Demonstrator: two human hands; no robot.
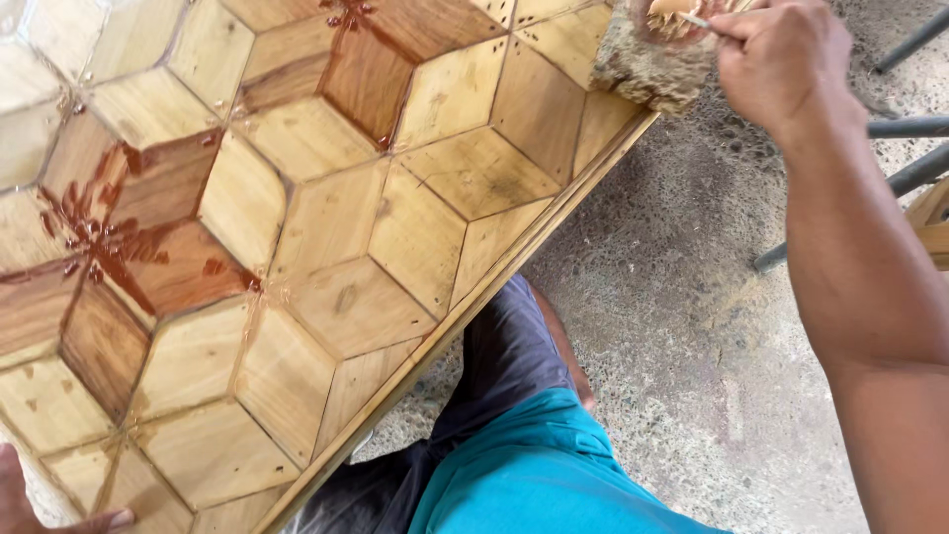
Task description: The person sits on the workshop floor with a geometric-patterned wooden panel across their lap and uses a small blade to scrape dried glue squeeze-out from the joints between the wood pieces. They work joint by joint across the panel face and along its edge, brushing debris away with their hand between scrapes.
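Here, a thin stick [695, 20] is pinched by the right hand [781, 59].
The pale hexagon-patterned wooden panel [326, 227] is pressed flat by the left hand [40, 509], fingers open.

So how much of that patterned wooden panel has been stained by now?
A small share. Dark stain covers a few diamonds at the wooden panel's left and top; most remain pale. The right hand holds a thin brush at a rough block. The left hand rests by the panel's lower corner.
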